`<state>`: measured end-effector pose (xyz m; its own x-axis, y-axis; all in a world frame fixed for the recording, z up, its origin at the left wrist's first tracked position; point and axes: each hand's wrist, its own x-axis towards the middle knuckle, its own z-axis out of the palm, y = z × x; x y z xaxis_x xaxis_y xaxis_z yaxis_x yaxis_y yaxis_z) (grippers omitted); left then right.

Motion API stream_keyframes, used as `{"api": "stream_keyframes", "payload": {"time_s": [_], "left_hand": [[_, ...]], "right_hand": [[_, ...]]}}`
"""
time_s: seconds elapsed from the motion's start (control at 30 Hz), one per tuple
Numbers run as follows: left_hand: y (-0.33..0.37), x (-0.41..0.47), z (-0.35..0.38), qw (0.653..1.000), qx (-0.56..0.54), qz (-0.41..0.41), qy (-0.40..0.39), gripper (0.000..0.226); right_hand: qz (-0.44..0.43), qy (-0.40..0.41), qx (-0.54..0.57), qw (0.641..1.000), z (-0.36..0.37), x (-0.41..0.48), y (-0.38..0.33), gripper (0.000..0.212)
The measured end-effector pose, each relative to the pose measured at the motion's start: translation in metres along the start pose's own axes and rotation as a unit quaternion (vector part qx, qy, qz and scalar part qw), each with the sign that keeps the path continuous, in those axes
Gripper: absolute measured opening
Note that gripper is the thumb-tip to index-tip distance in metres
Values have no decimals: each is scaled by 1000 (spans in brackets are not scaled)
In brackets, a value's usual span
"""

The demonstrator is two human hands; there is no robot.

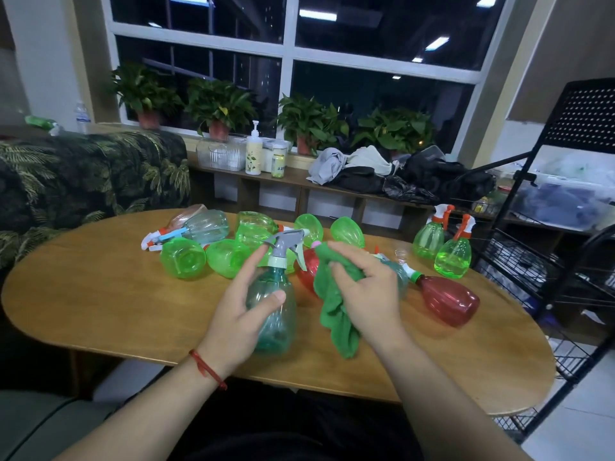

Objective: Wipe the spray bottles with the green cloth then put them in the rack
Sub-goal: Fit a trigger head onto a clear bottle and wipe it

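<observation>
Potted plants [219,104], white pump bottle [253,151], heaped clothes [362,169]; leaf-print sofa [83,174], oval wooden table [100,294]

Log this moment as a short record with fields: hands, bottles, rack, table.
left hand: grips translucent teal plastic spray bottle with a grey trigger, upright
right hand: grips bunched green cloth beside that bottle
standing: two translucent green spray bottles, at the table's right end near black metal rack
lying: translucent red spray bottle on its side; heap of green bottles behind
table: oval wooden table
</observation>
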<state>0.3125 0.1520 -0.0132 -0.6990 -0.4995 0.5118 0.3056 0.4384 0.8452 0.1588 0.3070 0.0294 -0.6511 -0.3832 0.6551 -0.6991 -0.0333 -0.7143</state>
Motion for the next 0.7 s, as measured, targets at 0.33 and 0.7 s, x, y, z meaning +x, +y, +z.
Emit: {"api": "stream_keyframes", "payload": {"time_s": [0.33, 0.7], "left_hand": [[4, -2, -10, 961, 248, 97, -80, 76], [-4, -7, -10, 964, 232, 96, -83, 76]], "right_hand": [[-221, -149, -166, 949, 1, 22, -21, 42], [-173, -135, -137, 966, -1, 19, -11, 42]]}}
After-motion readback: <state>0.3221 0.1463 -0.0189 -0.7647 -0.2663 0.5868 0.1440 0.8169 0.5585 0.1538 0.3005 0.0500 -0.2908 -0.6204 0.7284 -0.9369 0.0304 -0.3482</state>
